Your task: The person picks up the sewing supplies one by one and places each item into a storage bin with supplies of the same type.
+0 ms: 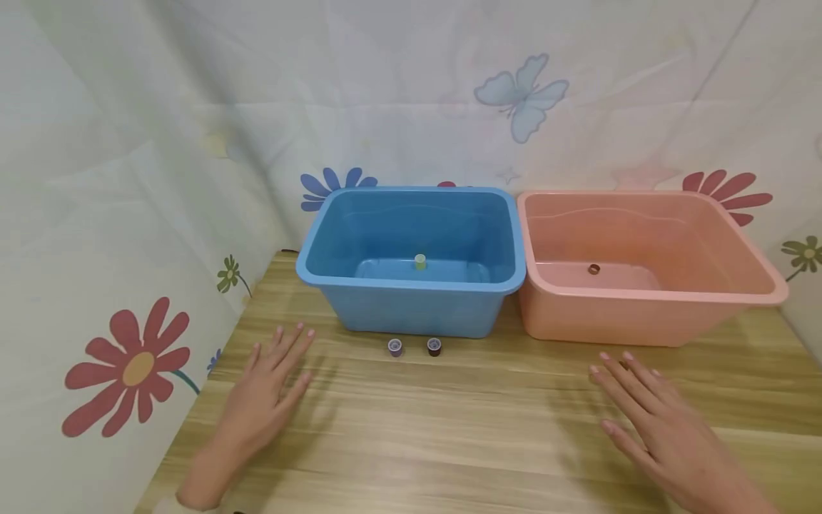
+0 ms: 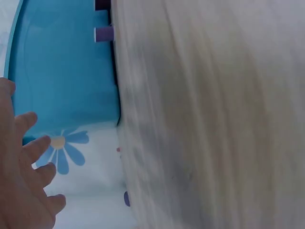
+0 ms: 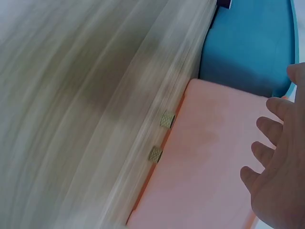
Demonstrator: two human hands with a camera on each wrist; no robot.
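My left hand [image 1: 263, 400] is spread over the table left of the blue bin [image 1: 411, 285], fingers straight and holding nothing. My right hand [image 1: 668, 428] is likewise extended in front of the pink bin [image 1: 604, 314]. Before the blue bin stand a small purple cylinder [image 1: 394, 348] with a pale top and a darker cylinder [image 1: 434, 348]. The right wrist view shows two small gold textured rings [image 3: 167, 119] at the pink bin's base; in the head view the right fingers mostly hide them. Inside the blue bin is a pale yellow-green cylinder [image 1: 420, 262]; the pink bin contains a brown ring [image 1: 594, 269].
The two bins stand side by side, rims meeting, at the back of the wood-grain table [image 1: 411, 428]. Behind them and along the left hangs a white curtain [image 1: 411, 93] printed with flowers and a butterfly.
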